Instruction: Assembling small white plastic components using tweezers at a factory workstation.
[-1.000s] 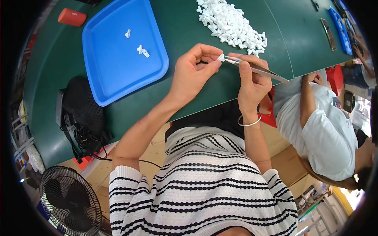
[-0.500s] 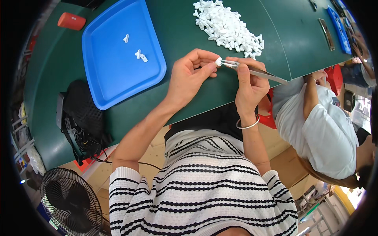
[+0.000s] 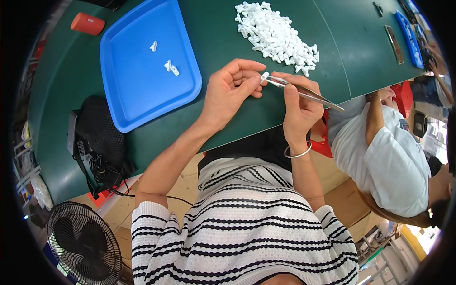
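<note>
Left hand (image 3: 229,94): pinching piece (image 3: 264,77)
Right hand (image 3: 301,109): clamped on tweezers (image 3: 324,100)
Piece: at tweezers' left end, long axis seemingly crosswise

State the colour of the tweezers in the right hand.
The tweezers are a silvery metallic grey, seen best in the head view.

- Your tweezers (image 3: 327,101) are smooth, shiny metal.
- The small white piece (image 3: 264,76) at your fingertips looks like hard plastic, as does the heap of white pieces (image 3: 278,37) beyond.
- Your bracelet (image 3: 298,156) is polished, silvery metal.
- Your striped top (image 3: 242,216) is textured knit cloth.
- The blue tray (image 3: 147,92) by you is smooth plastic with a soft sheen.
- Your green tabletop (image 3: 216,42) looks smooth, faintly glossy.
- The black bag (image 3: 99,118) on your left is matt mesh.
</note>
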`<state>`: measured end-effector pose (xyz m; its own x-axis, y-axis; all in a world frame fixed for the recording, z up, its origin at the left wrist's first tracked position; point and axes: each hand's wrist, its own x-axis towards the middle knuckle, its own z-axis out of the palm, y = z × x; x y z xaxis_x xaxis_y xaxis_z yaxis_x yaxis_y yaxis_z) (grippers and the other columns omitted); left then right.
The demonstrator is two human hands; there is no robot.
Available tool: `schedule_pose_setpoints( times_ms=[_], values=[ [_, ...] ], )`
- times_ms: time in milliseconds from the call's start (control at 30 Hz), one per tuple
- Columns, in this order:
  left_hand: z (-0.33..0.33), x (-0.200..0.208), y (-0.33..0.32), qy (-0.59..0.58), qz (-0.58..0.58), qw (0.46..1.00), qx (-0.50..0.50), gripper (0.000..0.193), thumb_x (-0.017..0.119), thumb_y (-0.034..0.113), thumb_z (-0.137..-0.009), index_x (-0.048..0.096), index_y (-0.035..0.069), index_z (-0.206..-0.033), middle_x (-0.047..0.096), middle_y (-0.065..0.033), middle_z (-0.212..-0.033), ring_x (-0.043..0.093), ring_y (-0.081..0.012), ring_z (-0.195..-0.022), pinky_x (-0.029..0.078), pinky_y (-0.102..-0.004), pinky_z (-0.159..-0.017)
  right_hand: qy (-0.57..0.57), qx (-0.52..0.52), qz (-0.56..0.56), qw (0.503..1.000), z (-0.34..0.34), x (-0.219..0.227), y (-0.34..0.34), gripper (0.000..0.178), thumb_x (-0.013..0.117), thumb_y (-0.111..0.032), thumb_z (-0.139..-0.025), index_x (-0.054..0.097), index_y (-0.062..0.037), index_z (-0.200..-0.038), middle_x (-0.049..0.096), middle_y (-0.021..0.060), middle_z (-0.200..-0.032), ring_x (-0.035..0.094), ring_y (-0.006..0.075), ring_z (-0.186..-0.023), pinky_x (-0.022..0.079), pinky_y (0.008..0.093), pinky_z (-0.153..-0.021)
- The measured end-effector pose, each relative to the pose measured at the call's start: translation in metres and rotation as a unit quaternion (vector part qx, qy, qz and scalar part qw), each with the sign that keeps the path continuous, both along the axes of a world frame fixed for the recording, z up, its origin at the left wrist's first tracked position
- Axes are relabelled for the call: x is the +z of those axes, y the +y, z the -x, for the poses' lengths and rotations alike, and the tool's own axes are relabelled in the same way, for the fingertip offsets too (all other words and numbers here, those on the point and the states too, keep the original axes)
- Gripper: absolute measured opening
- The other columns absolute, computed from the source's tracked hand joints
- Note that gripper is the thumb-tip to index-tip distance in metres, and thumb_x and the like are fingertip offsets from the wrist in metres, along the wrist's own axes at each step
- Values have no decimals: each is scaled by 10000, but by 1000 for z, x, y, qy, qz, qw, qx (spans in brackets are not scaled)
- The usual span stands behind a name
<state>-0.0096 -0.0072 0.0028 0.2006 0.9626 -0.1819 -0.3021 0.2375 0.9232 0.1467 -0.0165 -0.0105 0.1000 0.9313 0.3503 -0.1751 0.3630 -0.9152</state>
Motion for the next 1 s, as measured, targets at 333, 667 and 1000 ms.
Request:
schedule_pose_setpoints(
  times_ms=[333,667,1000],
  values=[
    [-2,-5,-10,87,2,996,7,271,608,19,-879,604,-30,-1145,647,-75,-986,599,-103,-849,504,-231,-751,-22,-21,79,996,0,-2,-10,59,600,-25,-897,624,5,-942,663,82,-939,615,127,-820,487,237,-718],
    [-10,6,-4,45,11,999,21,287,614,-40,-844,608,-45,-1131,628,-53,-937,586,-95,-830,501,-229,-728,-30,20,35,999,-10,8,-3,147,610,-4,-881,611,53,-1016,650,128,-1003,641,178,-917,519,282,-798],
    [-11,5,-2,47,-11,999,8,310,622,-47,-826,604,-34,-1135,611,-43,-919,573,-92,-809,499,-228,-727,-26,-3,41,999,-11,8,-1,118,614,11,-870,642,83,-959,653,123,-967,654,174,-834,531,270,-746]
  ],
)
